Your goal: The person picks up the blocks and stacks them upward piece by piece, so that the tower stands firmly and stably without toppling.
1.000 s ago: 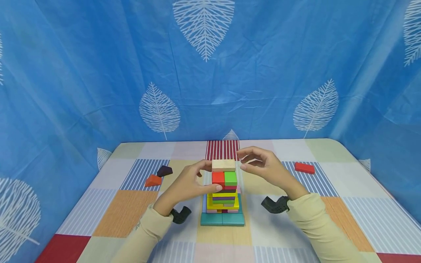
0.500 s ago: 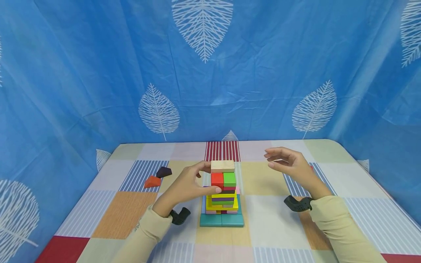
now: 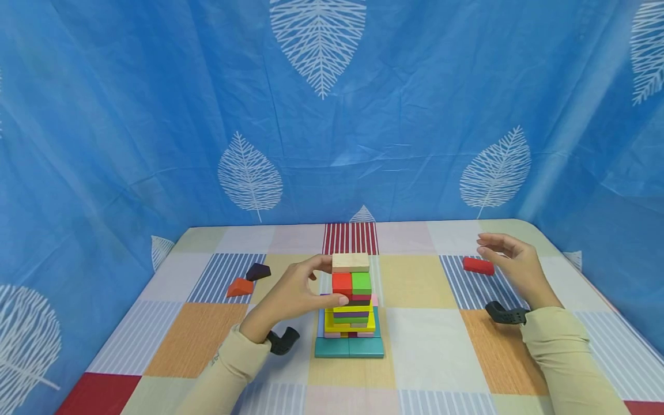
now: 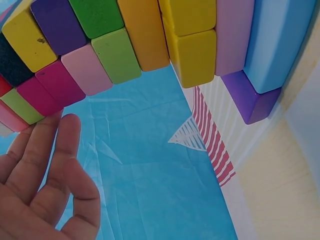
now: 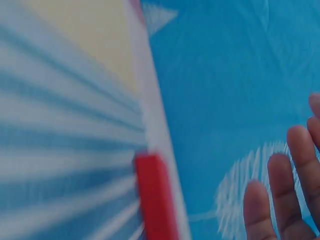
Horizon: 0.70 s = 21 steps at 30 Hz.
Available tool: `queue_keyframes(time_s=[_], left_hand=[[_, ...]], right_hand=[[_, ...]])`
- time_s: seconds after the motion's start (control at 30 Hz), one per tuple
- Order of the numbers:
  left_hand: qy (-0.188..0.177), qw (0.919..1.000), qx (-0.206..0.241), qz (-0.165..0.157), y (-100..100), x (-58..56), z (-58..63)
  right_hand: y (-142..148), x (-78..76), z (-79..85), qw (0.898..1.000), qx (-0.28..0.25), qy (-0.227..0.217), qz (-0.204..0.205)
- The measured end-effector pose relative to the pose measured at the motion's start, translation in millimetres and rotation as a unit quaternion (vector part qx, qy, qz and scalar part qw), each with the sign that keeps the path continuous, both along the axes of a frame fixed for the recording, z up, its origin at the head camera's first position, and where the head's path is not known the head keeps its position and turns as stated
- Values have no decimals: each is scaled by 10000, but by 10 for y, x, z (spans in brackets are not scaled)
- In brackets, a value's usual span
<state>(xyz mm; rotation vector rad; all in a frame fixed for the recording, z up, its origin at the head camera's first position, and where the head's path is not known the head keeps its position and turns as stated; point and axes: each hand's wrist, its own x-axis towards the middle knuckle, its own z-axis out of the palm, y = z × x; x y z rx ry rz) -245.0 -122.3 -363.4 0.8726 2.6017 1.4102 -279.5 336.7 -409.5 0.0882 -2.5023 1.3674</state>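
A tower of coloured wooden blocks (image 3: 361, 283) stands upright at the middle of the table, topped by a pale wood block (image 3: 350, 263). Beside its upper left is my left hand (image 3: 293, 291), thumb across the front by a red block (image 3: 342, 283) and forefinger at the pale block's left end. In the left wrist view, fairly straight fingers (image 4: 67, 137) reach up to the tower's side. My right hand (image 3: 513, 268) hovers with loosely bent fingers over the right side, fingertips close above a loose red block (image 3: 478, 266). Nothing shows between those fingers in the right wrist view.
An orange block (image 3: 240, 287) and a dark block (image 3: 258, 271) lie close together at the left. Teal blocks (image 3: 349, 347) form the tower's front base. A patchwork cloth (image 3: 425, 340) covers the table, with a blue leaf-patterned curtain (image 3: 404, 115) hanging behind and at the sides.
My right hand has moved right, away from the tower's top to over the loose red block. My left hand has stayed beside the tower, which looks the same.
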Motion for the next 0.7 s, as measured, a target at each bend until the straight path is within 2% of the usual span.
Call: queue_keyframes(time_s=[0.13,0.23,0.43,0.57,0.7], left_hand=[[-11,10000,-58,-1,0,5,8],[10,10000,-91,5,2,8,14],[83,9999,-58,-16,4,16,20],[106,9999,-60,-6,7,19,22],[108,9999,-72,15,9,19,23]], right_hand=[[156,4,-143,9976,367,-256,-532],[245,-4,-237,9948,468,-580,-700],[365,-19,-327,9889,374,-1390,-380],[390,-35,-341,9855,602,-1584,-117],[370,-53,-346,9830,901,-1596,-146]])
